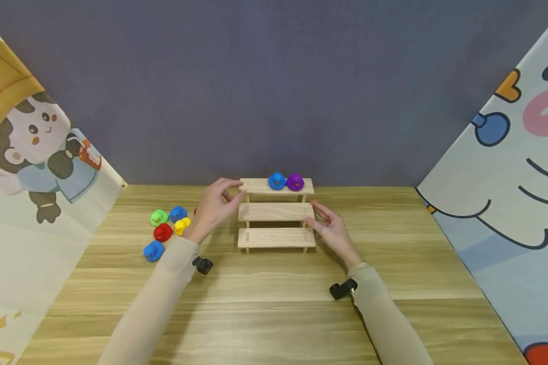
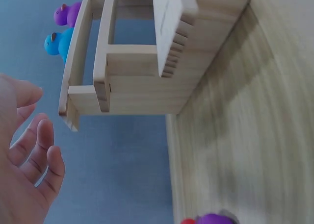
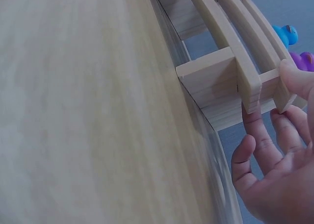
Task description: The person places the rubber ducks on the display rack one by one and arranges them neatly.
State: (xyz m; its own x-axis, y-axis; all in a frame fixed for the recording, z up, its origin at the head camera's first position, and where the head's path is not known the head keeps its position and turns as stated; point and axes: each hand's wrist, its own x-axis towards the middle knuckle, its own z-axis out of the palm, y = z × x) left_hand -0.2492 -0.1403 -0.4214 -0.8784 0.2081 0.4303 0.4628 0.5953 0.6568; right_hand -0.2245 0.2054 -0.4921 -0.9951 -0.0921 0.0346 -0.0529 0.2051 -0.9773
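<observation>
Plainly, the pale, visibly grained, three-tiered wooden shelf (image 1: 276,237) stood on the yellowish wood-grain table (image 1: 274,304), its flat, rectangular boards stepping up towards the grey-blue wall (image 1: 274,101). Your right hand (image 1: 333,235) grasped the shelf's middle tier by its right end, while your left hand (image 1: 213,209), fingers loosely bent, held nothing just beside the top tier's left end. On that top tier, a smooth, rounded blue toy duck (image 1: 276,181) and a similar purple toy duck (image 1: 295,182) sat side by side.
</observation>
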